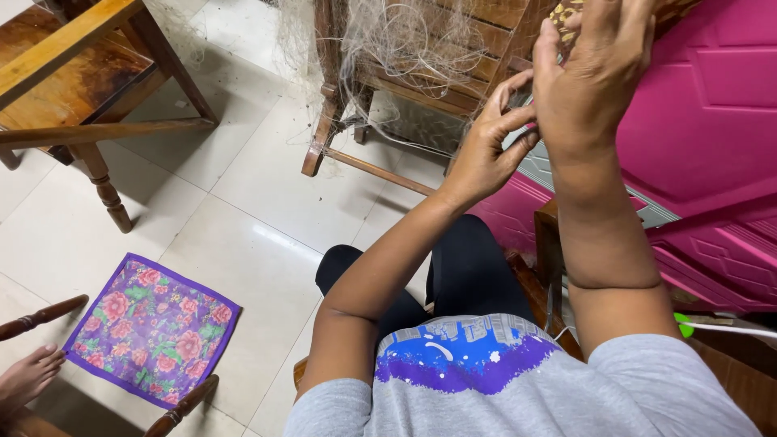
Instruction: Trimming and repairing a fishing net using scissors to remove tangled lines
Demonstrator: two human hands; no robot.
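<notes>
A pale, thin fishing net [405, 40] hangs tangled over a wooden chair [340, 113] in front of me. My left hand [490, 142] is raised, its fingers pinched together on fine net strands. Just to its right, touching it, my right hand [595, 69] is held higher with its back toward the camera, fingers curled around the same strands near the top edge. What lies between the fingers of the right hand is hidden by the hand itself.
A wooden table [73, 73] stands at the top left. A purple floral cloth [154, 328] lies on the white tiled floor. A pink panelled door [704, 121] fills the right side. Another person's bare foot [28, 376] shows at the lower left.
</notes>
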